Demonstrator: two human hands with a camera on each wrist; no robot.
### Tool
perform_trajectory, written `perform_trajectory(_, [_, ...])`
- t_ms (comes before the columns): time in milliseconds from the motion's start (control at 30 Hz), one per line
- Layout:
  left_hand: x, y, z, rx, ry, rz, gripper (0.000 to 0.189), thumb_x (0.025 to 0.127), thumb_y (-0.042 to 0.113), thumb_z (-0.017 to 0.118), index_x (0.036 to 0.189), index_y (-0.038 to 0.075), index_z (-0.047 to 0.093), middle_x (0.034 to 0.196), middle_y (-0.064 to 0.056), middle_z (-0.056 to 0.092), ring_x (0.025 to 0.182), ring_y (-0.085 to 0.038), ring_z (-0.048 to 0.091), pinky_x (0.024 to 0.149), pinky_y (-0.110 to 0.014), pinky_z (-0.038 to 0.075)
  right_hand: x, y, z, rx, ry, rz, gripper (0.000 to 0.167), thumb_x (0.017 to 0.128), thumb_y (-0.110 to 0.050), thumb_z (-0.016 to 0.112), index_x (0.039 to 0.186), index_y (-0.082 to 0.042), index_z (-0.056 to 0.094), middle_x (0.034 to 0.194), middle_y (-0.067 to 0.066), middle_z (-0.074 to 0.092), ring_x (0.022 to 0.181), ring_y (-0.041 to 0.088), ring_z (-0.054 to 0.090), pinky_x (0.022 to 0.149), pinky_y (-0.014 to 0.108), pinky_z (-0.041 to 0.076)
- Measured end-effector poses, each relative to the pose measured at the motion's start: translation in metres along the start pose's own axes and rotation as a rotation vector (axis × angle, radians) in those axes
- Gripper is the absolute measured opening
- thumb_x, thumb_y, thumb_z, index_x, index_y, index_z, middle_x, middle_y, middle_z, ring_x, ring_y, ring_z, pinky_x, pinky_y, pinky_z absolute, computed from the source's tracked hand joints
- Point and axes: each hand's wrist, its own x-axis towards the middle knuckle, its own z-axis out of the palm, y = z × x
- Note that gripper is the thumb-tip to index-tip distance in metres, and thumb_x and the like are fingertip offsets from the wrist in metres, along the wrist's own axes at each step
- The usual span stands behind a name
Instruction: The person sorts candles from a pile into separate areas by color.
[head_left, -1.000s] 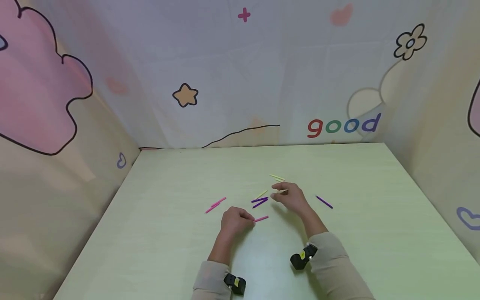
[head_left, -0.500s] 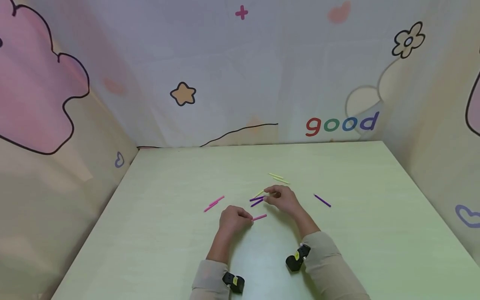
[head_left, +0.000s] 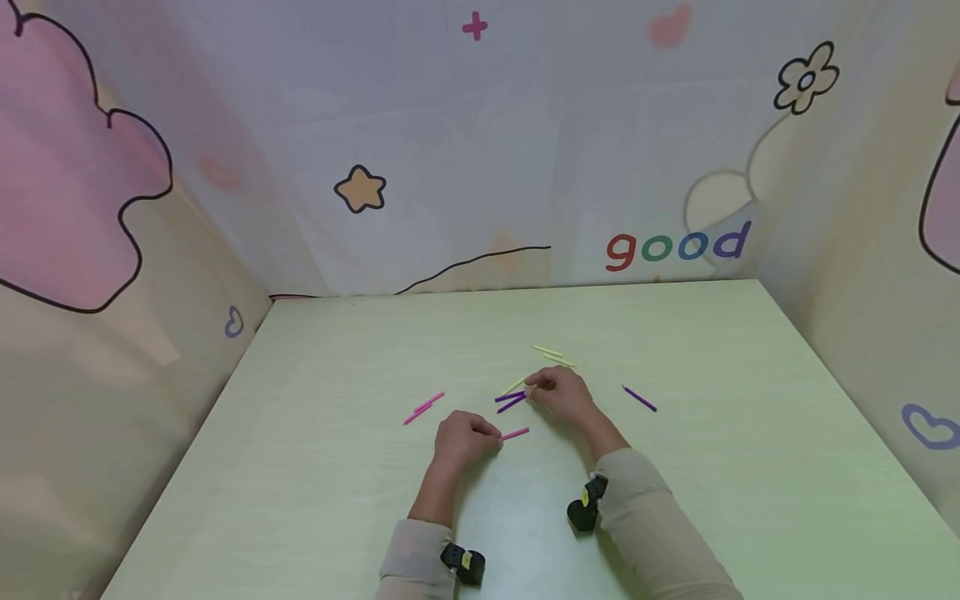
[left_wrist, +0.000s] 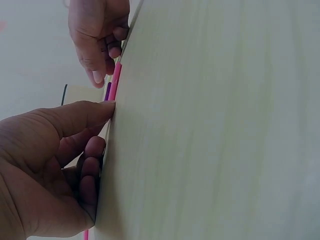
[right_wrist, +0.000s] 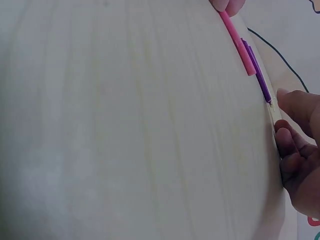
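My left hand [head_left: 467, 440] pinches the near end of a pink stick [head_left: 516, 433] between thumb and index finger, low over the table. In the left wrist view the pink stick [left_wrist: 115, 81] points away from the fingertips. Opposite, my right hand [head_left: 562, 393] has thumb and index fingertip together at the right end of a yellow stick [head_left: 513, 387], apparently pinching it; the fingers partly hide that end. Two purple sticks [head_left: 511, 402] lie just beside those fingertips, their right ends close to the thumb. In the right wrist view the thumb is near a purple stick [right_wrist: 262, 85].
Two pink sticks [head_left: 424, 408] lie to the left on the pale table [head_left: 315, 467]. Two yellow sticks [head_left: 553, 356] are behind the right hand, and one purple stick [head_left: 640, 398] is to its right. A printed cloth backdrop [head_left: 450, 150] stands behind the table.
My right hand has moved left from beside the far yellow sticks to the middle group, and its thumb and index finger have come together. The left hand stays at the pink stick.
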Motion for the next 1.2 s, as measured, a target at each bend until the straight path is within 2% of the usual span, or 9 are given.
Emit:
perform_trajectory(200, [0.001, 0.001, 0.0, -0.002, -0.01, -0.022, 0.005, 0.07, 0.013, 0.079, 0.071, 0.013, 0.075, 0.071, 0.005, 0.064, 0.075, -0.016, 0.056, 0.066, -0.03, 0.044, 0.003, 0.0, 0.0, -0.105, -0.031, 0.025, 0.013, 0.084, -0.017, 0.066, 0.094, -0.012, 0.072, 0.092, 0.001, 0.062, 0.092, 0.021, 0.055, 0.081, 0.04, 0.042])
perform_trajectory(467, [0.001, -0.001, -0.001, 0.002, -0.008, -0.016, 0.005, 0.07, 0.013, 0.079, 0.072, 0.013, 0.075, 0.071, 0.005, 0.065, 0.074, -0.016, 0.056, 0.064, -0.029, 0.044, 0.007, -0.001, 0.003, -0.185, -0.062, 0.034, 0.009, 0.083, -0.019, 0.068, 0.091, -0.018, 0.072, 0.086, -0.002, 0.06, 0.087, 0.017, 0.053, 0.073, 0.038, 0.041])
perform_trajectory(867, [0.002, -0.002, 0.003, -0.015, -0.015, -0.001, 0.005, 0.07, 0.014, 0.079, 0.072, 0.013, 0.075, 0.069, 0.005, 0.064, 0.072, -0.015, 0.055, 0.064, -0.029, 0.043, 0.008, -0.004, -0.005, -0.151, -0.11, 0.057, 0.004, 0.082, -0.017, 0.069, 0.086, -0.016, 0.068, 0.082, -0.003, 0.061, 0.082, 0.018, 0.054, 0.075, 0.041, 0.039])
perform_trajectory(1200, [0.002, -0.002, 0.001, -0.013, -0.018, 0.004, 0.005, 0.07, 0.012, 0.079, 0.073, 0.012, 0.075, 0.07, 0.005, 0.064, 0.072, -0.015, 0.055, 0.065, -0.03, 0.043, 0.01, -0.002, -0.008, -0.081, -0.125, 0.026, 0.006, 0.08, -0.013, 0.071, 0.083, -0.009, 0.067, 0.076, -0.002, 0.061, 0.076, 0.016, 0.051, 0.072, 0.035, 0.039])
